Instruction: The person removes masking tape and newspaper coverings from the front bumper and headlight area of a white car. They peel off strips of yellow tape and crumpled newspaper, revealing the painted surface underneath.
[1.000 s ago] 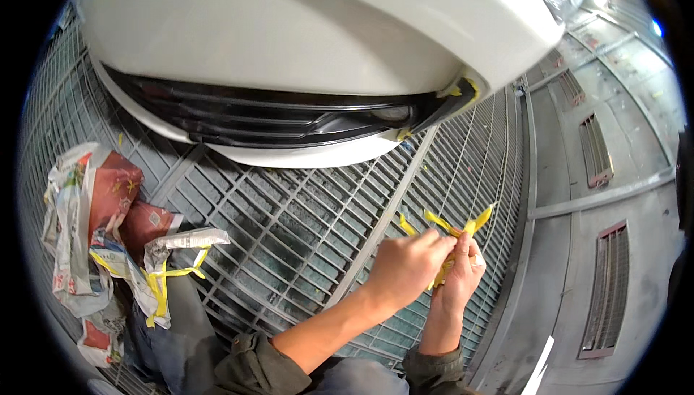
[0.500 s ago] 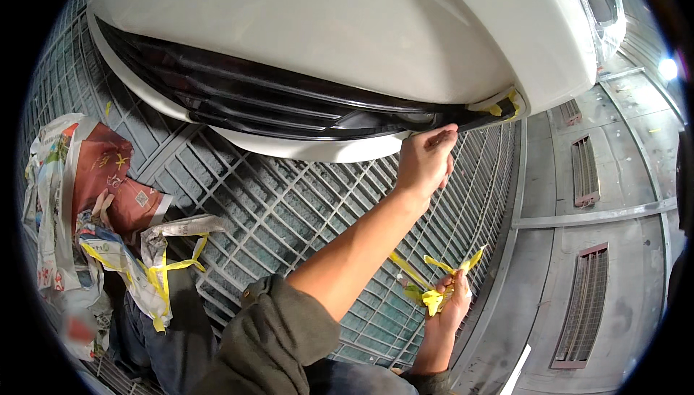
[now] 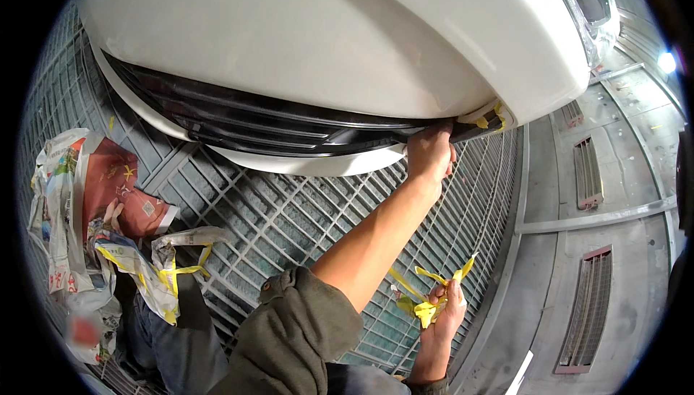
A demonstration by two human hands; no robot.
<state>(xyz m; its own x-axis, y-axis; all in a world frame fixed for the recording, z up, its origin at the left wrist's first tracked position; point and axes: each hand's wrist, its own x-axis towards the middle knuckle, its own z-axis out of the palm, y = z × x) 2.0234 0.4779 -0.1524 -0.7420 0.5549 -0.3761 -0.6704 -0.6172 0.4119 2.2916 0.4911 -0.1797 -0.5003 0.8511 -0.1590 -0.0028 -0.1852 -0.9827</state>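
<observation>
My left hand point(image 3: 429, 155) reaches up to the right part of the black lower grille point(image 3: 253, 117) on a white car bumper point(image 3: 303, 41). Its fingers are curled and the fingertips are lost in the dark edge, so what they grip is hidden. Just to the right, yellow masking tape point(image 3: 499, 112) sticks to the grille's corner. Lower down, over the floor grating, my right hand point(image 3: 451, 308) is closed around a crumpled bunch of yellow masking tape point(image 3: 426, 311), with loose strips trailing from it.
Metal grating point(image 3: 267, 214) covers the floor. At left are crumpled printed paper sheets point(image 3: 61, 214) edged with yellow tape, with fingers point(image 3: 112, 213) showing against them and a dark trouser leg point(image 3: 181, 337) below. Grey wall panels with a vent point(image 3: 587, 308) stand at right.
My left hand has moved further up, its fingertips now against the dark grille edge. My right hand still holds the tape bunch. The whole view has shifted slightly.
</observation>
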